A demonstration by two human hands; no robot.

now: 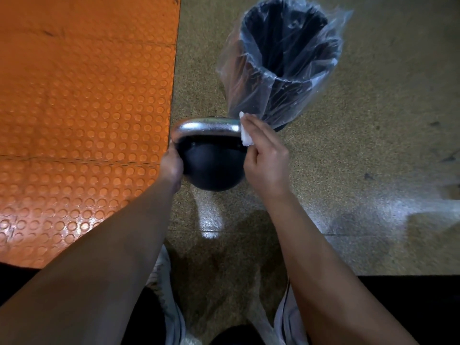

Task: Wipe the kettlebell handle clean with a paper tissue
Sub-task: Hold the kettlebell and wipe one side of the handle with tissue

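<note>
Kettlebell [211, 168] sits on the speckled floor [373, 170], just beside the edge of the orange studded mat [82, 108], its black ball toward the person and its shiny metal handle [206, 127] arching across the far side. Right hand [263, 158] pinches a white paper tissue [245, 135] against the right end of the handle — fingers laid over the tissue, thumb curled in below it, so the tissue is caught between hand and metal. Left hand [171, 163] is pressed to the left side of the ball where the handle comes down; its fingers go round the far side and are hidden, so whether they clench the metal or only brace it cannot be told. Both forearms reach in from the bottom of the view. Just behind the kettlebell stands a black bin [286, 46] lined with a clear plastic bag [239, 83] that drapes over its rim and down its outside — the bag's lower edge hangs close to the tissue. Pale shoes [169, 307] show at the bottom edge
</note>
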